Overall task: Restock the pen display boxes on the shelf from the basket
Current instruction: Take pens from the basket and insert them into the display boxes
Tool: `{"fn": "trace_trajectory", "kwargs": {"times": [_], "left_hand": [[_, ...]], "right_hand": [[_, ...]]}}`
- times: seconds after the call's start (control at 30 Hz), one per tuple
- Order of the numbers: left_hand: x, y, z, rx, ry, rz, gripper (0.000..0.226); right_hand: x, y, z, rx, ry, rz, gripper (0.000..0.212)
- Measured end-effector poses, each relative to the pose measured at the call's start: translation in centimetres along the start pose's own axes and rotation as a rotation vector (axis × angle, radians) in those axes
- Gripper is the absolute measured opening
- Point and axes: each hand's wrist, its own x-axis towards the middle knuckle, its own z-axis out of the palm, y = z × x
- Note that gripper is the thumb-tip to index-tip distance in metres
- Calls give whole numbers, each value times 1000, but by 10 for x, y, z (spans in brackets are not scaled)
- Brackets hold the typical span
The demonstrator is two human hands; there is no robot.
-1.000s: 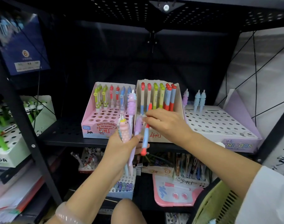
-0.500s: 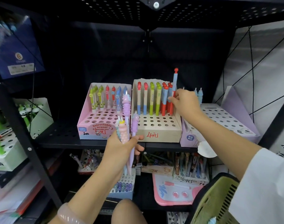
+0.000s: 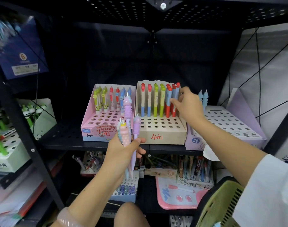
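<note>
1. Right hand (image 3: 188,106) is now at the far-right slots of the beige box (image 3: 163,130), fingers curled on the blue/red pen (image 3: 175,99), which sits down level with its row. 0.5 s ago that pen stood high above the row, so it reads as seated; one slot filled, release pending.
2. Left hand (image 3: 122,150) unchanged: clamped round a bunch of unicorn pens (image 3: 127,128), held upright near the shelf edge (image 3: 74,145), in front of the gap between pink box (image 3: 97,128) and beige box.
3. Next: those likely go to the lilac unicorn tray (image 3: 235,125) at right, mostly bare holes, two blue pens at its far edge.
4. Basket (image 3: 218,203) near right, green slotted plastic; contents barely visible.
5. Materials: boxes are printed card with punched round-hole tops, stepped up toward the far side; shelf is black perforated metal.
6. Unicorn pens have soft-looking ribbed, bulbous grips in pastel; the beige-box pens are slim, smooth, round-capped.
</note>
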Motion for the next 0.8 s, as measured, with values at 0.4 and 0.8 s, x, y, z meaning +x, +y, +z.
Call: {"fn": "trace_trajectory", "kwargs": {"times": [0.4,0.8], "left_hand": [[2,4,14,10,-90,14,14],[23,-3,60,84,-146,-66,19]], "right_hand": [[-56,-52,-13,595,-702,81,21],[14,31,-70,621,175,197,27]]}}
